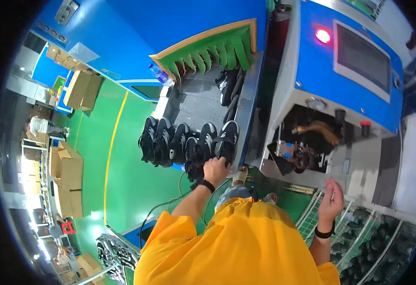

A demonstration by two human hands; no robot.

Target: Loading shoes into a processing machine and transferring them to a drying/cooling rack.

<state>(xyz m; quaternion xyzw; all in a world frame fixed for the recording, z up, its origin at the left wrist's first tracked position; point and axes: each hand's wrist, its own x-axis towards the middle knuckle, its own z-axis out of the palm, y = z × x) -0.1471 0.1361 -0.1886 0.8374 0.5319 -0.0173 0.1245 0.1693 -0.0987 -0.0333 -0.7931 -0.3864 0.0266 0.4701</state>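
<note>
Your left hand (216, 168) rests on the heel end of a black shoe with white parts (227, 140), and the fingers are closed over its back edge. This shoe is the rightmost one in a row of black shoes (170, 142) standing side by side at the near end of the grey conveyor (196, 102), close to its metal side rail. Farther along the belt, near the green fringe curtain (217, 50), another dark shoe (227, 85) lies alone. Your right hand (331, 202) is lifted in front of the blue machine (322, 66), fingers loosely curled; you seem to pinch something thin, but I cannot tell what it is. Under this hand a wire rack (360, 232) holds dark items.
</note>
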